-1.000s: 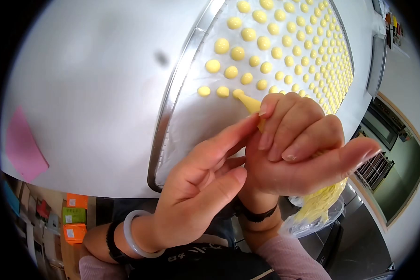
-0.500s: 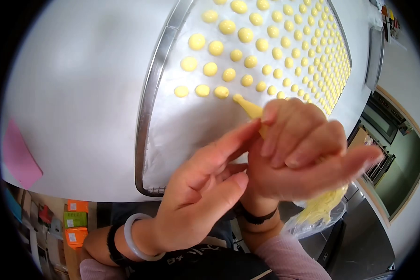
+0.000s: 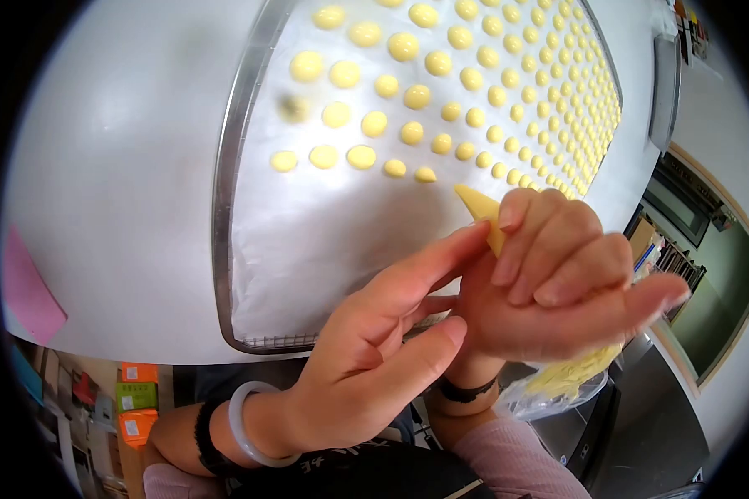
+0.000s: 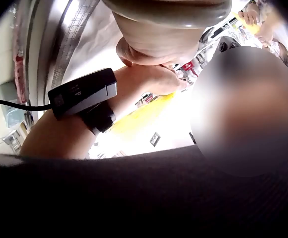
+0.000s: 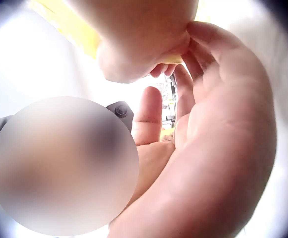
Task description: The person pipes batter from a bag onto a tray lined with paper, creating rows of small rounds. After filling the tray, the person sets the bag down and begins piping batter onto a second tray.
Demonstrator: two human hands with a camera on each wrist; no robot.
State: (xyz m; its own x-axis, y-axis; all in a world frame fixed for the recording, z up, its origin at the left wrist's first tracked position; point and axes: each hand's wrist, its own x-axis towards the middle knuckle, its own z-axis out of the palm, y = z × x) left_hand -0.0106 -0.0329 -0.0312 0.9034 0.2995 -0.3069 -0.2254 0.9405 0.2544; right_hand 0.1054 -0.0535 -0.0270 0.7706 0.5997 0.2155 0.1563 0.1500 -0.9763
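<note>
My right hand (image 3: 558,274) grips a clear piping bag (image 3: 567,376) of yellow batter, its pointed tip (image 3: 474,202) held just above the lined metal tray (image 3: 222,200). The tip hangs a little right of the newest small dollop (image 3: 425,175) in the nearest row. Rows of round yellow dollops (image 3: 474,79) cover the far part of the sheet. My left hand (image 3: 391,333) lies under and against the right one, its straight index finger touching the bag near the tip. In the right wrist view the left hand's palm and fingers (image 5: 203,148) fill the frame beneath a strip of yellow bag (image 5: 64,25).
The tray sits on a white table (image 3: 116,166) with a pink sheet (image 3: 25,287) at its left edge. The near part of the tray's liner (image 3: 324,249) carries no dollops. Another tray (image 3: 664,83) lies at the far right. Floor and shelving show past the table's right edge.
Two more small dollops now lie in the nearest row. The bag's tip has lifted off the sheet and moved right with both hands; the view has shifted right along the tray.
</note>
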